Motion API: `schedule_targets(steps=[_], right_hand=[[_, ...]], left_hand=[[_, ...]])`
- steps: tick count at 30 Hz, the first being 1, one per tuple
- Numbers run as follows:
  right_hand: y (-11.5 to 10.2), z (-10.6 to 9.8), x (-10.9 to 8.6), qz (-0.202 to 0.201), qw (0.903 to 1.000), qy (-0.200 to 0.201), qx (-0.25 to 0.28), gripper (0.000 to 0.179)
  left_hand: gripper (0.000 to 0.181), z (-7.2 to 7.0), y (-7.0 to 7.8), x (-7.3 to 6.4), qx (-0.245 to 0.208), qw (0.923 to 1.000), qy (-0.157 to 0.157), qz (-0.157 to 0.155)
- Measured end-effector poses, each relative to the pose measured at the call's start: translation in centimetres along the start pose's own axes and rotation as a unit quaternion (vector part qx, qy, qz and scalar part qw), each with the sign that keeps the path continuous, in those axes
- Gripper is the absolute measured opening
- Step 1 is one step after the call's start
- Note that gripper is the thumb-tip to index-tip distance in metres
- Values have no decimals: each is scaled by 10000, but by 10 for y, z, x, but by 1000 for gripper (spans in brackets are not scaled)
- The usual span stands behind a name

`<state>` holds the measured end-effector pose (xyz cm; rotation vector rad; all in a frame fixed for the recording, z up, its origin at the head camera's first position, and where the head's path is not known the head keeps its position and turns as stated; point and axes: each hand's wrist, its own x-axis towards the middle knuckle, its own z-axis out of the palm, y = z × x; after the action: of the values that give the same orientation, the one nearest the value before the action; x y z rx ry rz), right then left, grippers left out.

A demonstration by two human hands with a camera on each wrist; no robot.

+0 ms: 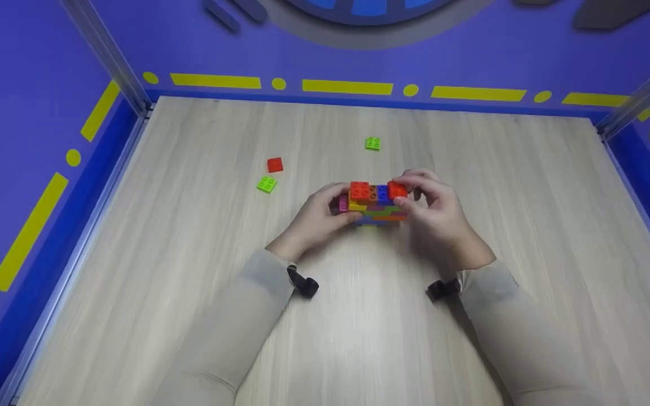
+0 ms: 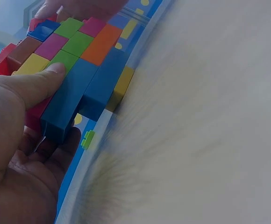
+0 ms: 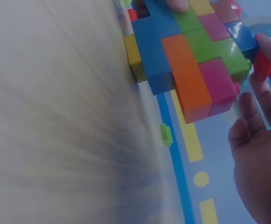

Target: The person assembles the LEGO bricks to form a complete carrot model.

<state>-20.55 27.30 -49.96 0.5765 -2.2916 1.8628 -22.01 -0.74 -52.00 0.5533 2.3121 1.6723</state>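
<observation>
A wall of toy building bricks [image 1: 381, 213], stacked in layers of blue, orange, green, pink, yellow and brown, stands upright on the table. My left hand [image 1: 320, 213] grips its left end, the thumb [image 2: 44, 84] lying across the near face and the fingers behind. With thumb and fingers, my right hand [image 1: 443, 211] pinches a red brick [image 3: 263, 65] at the top right corner, beside a blue brick [image 3: 242, 37]. Whether that red brick is pressed fully down I cannot tell. Another red brick [image 1: 360, 190] sits on the top left end.
Behind and left of the hands, a loose red brick [image 1: 275, 164] and a lime green brick [image 1: 267, 184] lie close together on the wooden table [image 1: 201, 186]. A second lime green brick [image 1: 373, 144] lies farther back. Blue panels [image 1: 347, 62] border the table.
</observation>
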Motion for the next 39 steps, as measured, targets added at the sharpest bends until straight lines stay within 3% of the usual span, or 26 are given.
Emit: schedule_targets(steps=[12, 28, 34, 39], right_hand=[[-17, -4, 0, 212, 9930, -227, -1137, 32], [-23, -4, 1, 5, 9851, -398, -1674, 33], [-21, -2, 1, 16, 9856, -377, -1647, 33], [-10, 1, 0, 51, 9935, -309, -1096, 30]], left_hand=[[57, 1, 0, 0, -8, 10000, -8, 46], [59, 1, 2, 0, 38, 10000, 7, 0], [59, 1, 3, 0, 97, 10000, 0, -2], [59, 1, 2, 0, 103, 9999, 10, -13]])
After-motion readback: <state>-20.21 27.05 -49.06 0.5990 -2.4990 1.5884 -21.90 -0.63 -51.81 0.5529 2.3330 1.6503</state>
